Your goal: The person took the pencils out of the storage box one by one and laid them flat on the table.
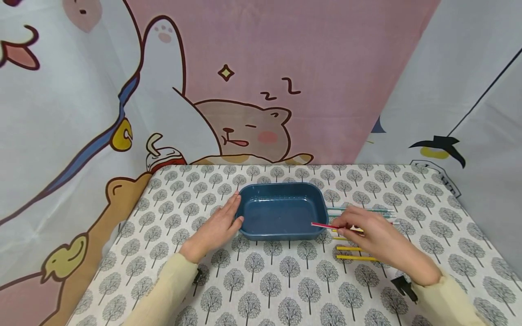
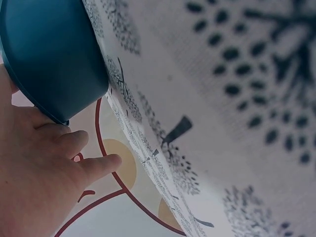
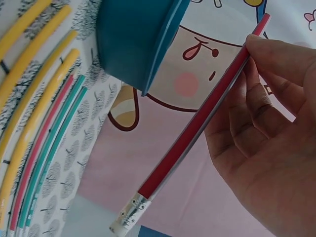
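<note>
A dark blue rectangular dish [image 1: 281, 237] with rounded corners stands on the table, nothing lying inside. My left hand [image 1: 216, 228] rests along its left side, fingers fairly straight against the wall and rim. In the left wrist view that hand [image 2: 44, 168] touches the dish's edge [image 2: 59, 64]. My right hand [image 1: 369, 231] pinches a red pencil [image 1: 322, 225] between thumb and fingers, with one end over the dish's right rim. In the right wrist view the pencil [image 3: 195, 118] slants, its metal ferrule and white eraser at the lower end.
Right of the dish lie several yellow pencils [image 1: 355, 258], two green pencils [image 1: 338, 208] and another red pencil [image 3: 44, 148], roughly side by side. A tree-print cloth [image 1: 269, 285] covers the table. Cartoon-print curtains [image 1: 326, 68] hang behind and at both sides.
</note>
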### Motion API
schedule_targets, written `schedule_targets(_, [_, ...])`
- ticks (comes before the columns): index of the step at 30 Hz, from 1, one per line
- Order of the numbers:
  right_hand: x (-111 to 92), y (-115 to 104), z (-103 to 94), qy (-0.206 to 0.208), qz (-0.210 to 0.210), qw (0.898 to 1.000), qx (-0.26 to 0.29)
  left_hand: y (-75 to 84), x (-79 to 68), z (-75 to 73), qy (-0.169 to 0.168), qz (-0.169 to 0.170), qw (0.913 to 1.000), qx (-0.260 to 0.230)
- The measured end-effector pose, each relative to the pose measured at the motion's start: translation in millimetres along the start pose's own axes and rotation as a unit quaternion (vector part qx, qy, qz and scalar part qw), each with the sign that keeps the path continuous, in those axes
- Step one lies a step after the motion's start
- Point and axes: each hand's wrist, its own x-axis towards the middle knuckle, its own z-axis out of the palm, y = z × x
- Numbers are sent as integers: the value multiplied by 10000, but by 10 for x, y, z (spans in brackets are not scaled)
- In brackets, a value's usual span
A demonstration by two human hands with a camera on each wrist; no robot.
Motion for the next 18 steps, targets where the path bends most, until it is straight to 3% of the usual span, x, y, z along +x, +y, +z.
schedule_targets(11, [-202,72,-5,249,-63,9994,-222,-1,-6,5,14,26,10000,-31])
schedule_targets(18, [-278,125,-12,201,-69,9996,-196,-7,0,7,54,51,10000,18])
